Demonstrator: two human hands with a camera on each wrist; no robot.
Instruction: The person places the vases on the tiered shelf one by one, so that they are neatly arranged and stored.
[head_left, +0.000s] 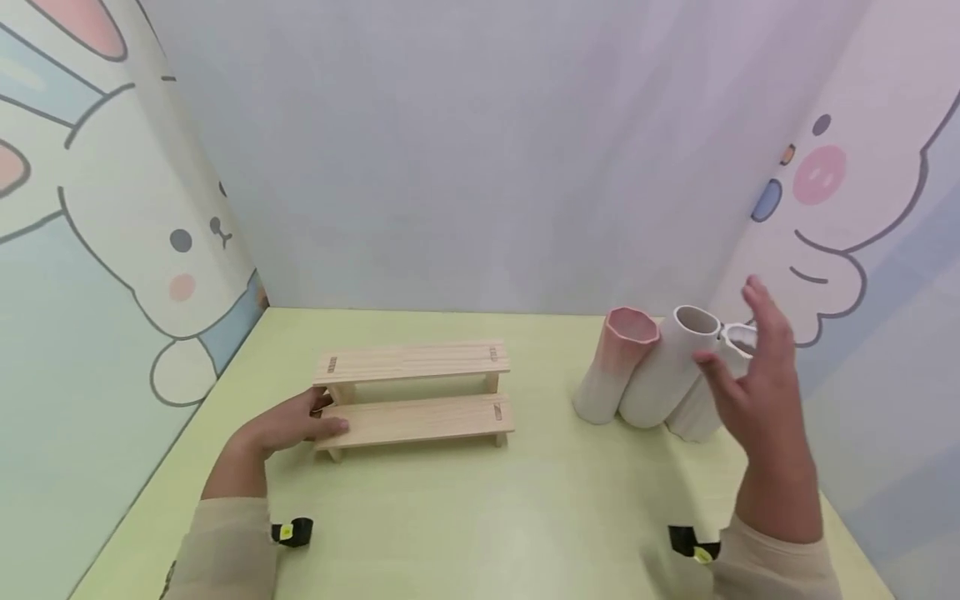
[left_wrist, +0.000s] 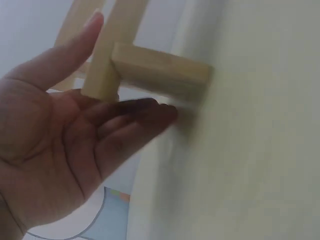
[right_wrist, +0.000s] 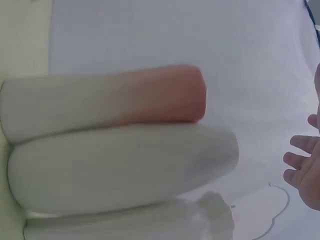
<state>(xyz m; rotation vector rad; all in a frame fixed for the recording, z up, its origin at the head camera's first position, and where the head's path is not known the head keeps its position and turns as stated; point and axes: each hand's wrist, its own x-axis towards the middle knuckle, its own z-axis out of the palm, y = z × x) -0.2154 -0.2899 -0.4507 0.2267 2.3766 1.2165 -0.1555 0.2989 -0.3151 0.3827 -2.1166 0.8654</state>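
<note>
A light wooden two-step display shelf [head_left: 420, 419] stands on the table. My left hand [head_left: 296, 423] grips the left end of its lower step, the thumb lying on top. In the left wrist view, the fingers of the left hand [left_wrist: 75, 135] reach under the step's plank, near a short leg [left_wrist: 165, 67]. My right hand [head_left: 765, 392] is raised with fingers spread, holding nothing, in front of the vases. A pink-and-white vase [head_left: 611, 371], a plain white vase [head_left: 663, 371] and a white vase with a wavy rim [head_left: 697, 408] stand side by side, touching.
The pale yellow-green table [head_left: 465, 517] meets a plain fabric wall [head_left: 450, 167] at the back. Side panels with cartoon animals rise at left and right. Black straps with yellow tags sit at the left wrist [head_left: 292, 532] and right wrist [head_left: 693, 546].
</note>
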